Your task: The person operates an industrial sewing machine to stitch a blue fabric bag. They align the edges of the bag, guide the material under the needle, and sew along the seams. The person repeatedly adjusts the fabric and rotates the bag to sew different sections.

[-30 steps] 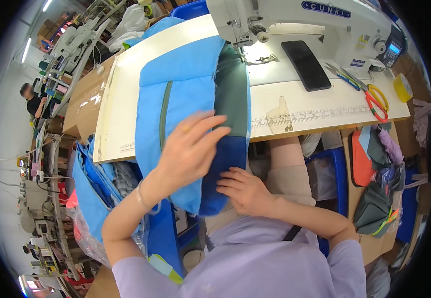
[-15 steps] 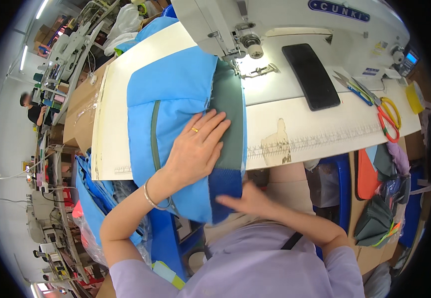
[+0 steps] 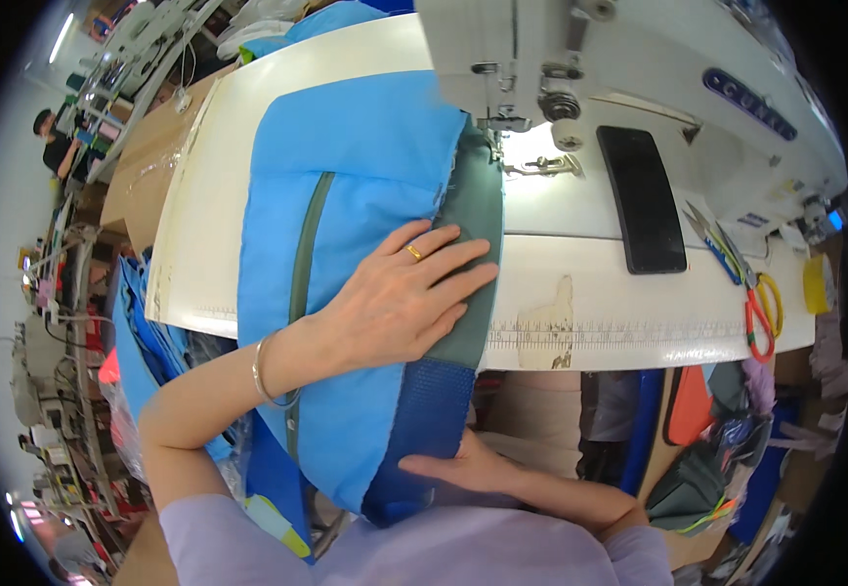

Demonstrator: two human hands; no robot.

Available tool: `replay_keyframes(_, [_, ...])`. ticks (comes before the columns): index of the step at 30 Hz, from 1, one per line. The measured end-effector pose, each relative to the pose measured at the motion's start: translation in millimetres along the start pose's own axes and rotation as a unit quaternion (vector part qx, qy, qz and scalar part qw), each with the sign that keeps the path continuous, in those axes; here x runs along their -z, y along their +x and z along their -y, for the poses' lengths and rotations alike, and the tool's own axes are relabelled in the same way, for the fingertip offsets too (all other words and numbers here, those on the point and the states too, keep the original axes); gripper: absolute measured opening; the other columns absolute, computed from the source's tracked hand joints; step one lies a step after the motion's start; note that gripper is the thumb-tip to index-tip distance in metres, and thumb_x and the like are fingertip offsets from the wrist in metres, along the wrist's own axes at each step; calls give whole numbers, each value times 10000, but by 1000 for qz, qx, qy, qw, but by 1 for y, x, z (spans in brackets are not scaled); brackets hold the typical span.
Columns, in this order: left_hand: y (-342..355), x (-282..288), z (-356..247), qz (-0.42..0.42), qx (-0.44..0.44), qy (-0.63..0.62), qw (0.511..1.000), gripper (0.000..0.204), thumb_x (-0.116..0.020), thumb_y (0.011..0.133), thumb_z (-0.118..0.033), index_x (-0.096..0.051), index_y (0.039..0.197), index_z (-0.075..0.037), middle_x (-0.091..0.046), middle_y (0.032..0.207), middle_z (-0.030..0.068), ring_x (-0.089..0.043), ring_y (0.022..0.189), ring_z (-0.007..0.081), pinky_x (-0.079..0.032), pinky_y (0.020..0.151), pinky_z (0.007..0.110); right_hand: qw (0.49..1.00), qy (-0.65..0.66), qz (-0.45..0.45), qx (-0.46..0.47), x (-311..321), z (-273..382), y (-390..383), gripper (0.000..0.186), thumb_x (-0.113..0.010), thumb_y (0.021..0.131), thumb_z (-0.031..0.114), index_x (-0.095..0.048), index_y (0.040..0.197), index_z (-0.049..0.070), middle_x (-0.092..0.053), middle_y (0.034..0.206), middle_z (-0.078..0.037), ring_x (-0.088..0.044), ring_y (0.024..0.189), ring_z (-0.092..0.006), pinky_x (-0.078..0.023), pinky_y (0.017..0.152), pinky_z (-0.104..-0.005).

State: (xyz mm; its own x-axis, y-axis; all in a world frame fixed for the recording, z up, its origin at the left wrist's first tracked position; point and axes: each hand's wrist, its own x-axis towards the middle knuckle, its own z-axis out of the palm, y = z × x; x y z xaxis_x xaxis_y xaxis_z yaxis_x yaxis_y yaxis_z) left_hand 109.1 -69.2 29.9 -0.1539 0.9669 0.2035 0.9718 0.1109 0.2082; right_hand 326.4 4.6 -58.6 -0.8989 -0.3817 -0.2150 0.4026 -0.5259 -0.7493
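Observation:
A light blue fabric panel [image 3: 346, 132] with a dark green zipper-like strip [image 3: 308, 244] lies on the sewing table. Along its right side run a grey-green fabric band [image 3: 473, 210] and a dark blue mesh piece [image 3: 434, 405]. My left hand [image 3: 395, 298] rests flat on the panel and band, fingers stretched out and slightly spread. At the near end my right hand [image 3: 468, 464] holds the mesh edge, thumb on top and the other fingers hidden beneath. The band's far end sits under the presser foot [image 3: 494, 146] of the sewing machine [image 3: 639, 59].
Right of the machine's needle lie a black phone [image 3: 643, 200], scissors [image 3: 758, 313] with red and yellow handles, and a yellow tape roll [image 3: 816, 283]. A printed ruler strip crosses the table [image 3: 619, 293]. Blue fabric [image 3: 141, 322] hangs at left; another person [image 3: 56, 146] is farther off.
The whole view has shifted and tilted, so the machine appears farther right. Both hands keep nearly the same places on the fabric, the left flat and the right at the mesh edge.

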Motion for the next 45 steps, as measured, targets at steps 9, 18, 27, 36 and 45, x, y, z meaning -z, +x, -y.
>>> replay_keyframes(9, [7, 2, -1, -9, -17, -2, 1000, 395, -741, 849, -180, -692, 1227, -78, -626, 1346, 90, -584, 1227, 324, -445, 1074, 494, 997, -37, -57, 25, -11, -16, -12, 347, -729, 987, 215, -657, 1221, -32, -716, 1141, -75, -642, 1036, -121, -534, 873, -280])
replay_keyframes(18, [37, -4, 31, -45, -20, 16, 999, 351, -760, 831, -175, -709, 1159, -61, -655, 1274, 101, -631, 1153, 327, -498, 1032, 444, 993, 38, -99, 60, 4, -6, 3, 449, -734, 978, 183, -564, 1327, -42, -675, 1205, -116, -642, 1070, -157, -538, 923, -310])
replay_keyframes(27, [61, 0, 53, -22, -62, 72, 995, 245, -733, 847, -121, -721, 1077, -37, -696, 1180, 93, -658, 1117, 272, -504, 1033, 440, 971, 100, -201, 81, -1, 20, 17, 263, -738, 956, 111, -673, 1163, -39, -713, 1101, -76, -658, 981, -128, -542, 871, -293])
replay_keyframes(36, [27, 6, 6, -6, -2, 28, 1000, 388, -741, 849, -129, -667, 1208, -3, -660, 1263, 144, -635, 1153, 319, -480, 1065, 466, 953, -170, -169, 185, 2, 22, 6, 241, -784, 915, 141, -711, 1025, -61, -765, 946, -96, -685, 811, -129, -545, 727, -297])
replay_keyframes(45, [26, 7, 10, 1, -6, 12, 1000, 493, -747, 838, -144, -619, 1294, -6, -620, 1334, 139, -605, 1210, 318, -476, 1069, 454, 972, -136, -148, 118, 0, 14, 1, 236, -727, 957, 133, -707, 1115, -42, -772, 1003, -108, -668, 862, -107, -547, 762, -306])
